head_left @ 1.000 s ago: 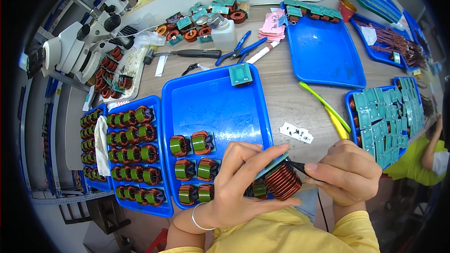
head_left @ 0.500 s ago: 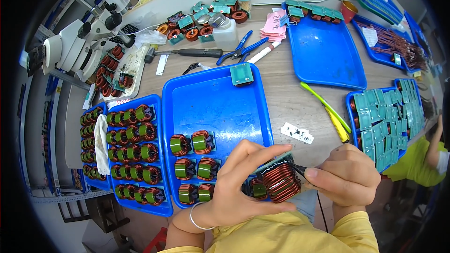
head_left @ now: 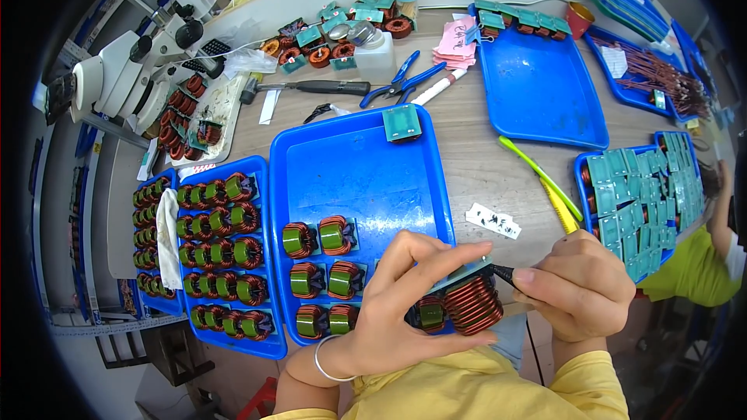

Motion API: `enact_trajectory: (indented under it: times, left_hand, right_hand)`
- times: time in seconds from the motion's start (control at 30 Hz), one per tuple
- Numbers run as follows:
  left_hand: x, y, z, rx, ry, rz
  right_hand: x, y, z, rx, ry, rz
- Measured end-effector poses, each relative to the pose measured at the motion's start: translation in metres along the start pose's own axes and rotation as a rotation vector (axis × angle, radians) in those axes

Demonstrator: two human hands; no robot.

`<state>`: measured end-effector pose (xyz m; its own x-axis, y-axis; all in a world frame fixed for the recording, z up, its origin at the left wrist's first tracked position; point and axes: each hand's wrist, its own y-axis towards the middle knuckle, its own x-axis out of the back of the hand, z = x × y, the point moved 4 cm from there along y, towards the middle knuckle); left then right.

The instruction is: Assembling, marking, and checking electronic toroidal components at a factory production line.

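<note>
Between the thumb and fingers of my left hand [head_left: 389,303] is a copper-wound choke coil [head_left: 472,305] with a green circuit board on its upper side. My right hand [head_left: 580,288] is closed on a slender black pointed tool [head_left: 504,273], whose tip meets the corner of the board and coil; its kind is mostly hidden by the fingers. Behind the left hand stands a blue tray [head_left: 350,179] with several green-banded coils [head_left: 337,235] in its near left part. One coil with its board up [head_left: 401,122] lies at that tray's far right corner.
Blue trays of coils [head_left: 222,257] stand at left, with a white cloth [head_left: 168,239]. Farther back lie a hammer [head_left: 327,87] and blue-handled pliers [head_left: 402,82]. To the right are a green-and-yellow tool [head_left: 542,177], a paper label [head_left: 493,221] and a tray of boards [head_left: 634,202]. A co-worker's sleeve [head_left: 696,268] shows beyond.
The coil in my left hand has tilted slightly, so its board shows more edge-on. My right hand with the black tool has shifted slightly to the right. The trays are unchanged.
</note>
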<state>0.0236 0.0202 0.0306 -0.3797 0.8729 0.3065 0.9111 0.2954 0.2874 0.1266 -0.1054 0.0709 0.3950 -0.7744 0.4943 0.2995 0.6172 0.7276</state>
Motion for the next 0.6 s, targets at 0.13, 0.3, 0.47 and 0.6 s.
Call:
enact_trajectory:
  times: [0.13, 0.3, 0.47, 0.6]
  left_hand:
    - [0.0009, 0.0002, -0.0017, -0.019, 0.010, -0.018]
    - [0.0021, -0.0003, -0.0007, 0.007, -0.015, -0.020]
    - [0.0023, 0.0004, -0.0011, -0.008, 0.006, -0.023]
    - [0.0015, 0.0000, -0.0024, -0.080, 0.070, -0.058]
  right_hand:
    - [0.0013, -0.0006, 0.0011, 0.001, -0.002, 0.019]
    - [0.0010, -0.0019, 0.0019, -0.010, -0.005, 0.015]
    - [0.0007, -0.0006, 0.0020, -0.026, -0.002, 0.011]
    - [-0.0006, 0.0007, 0.0026, -0.004, -0.014, 0.019]
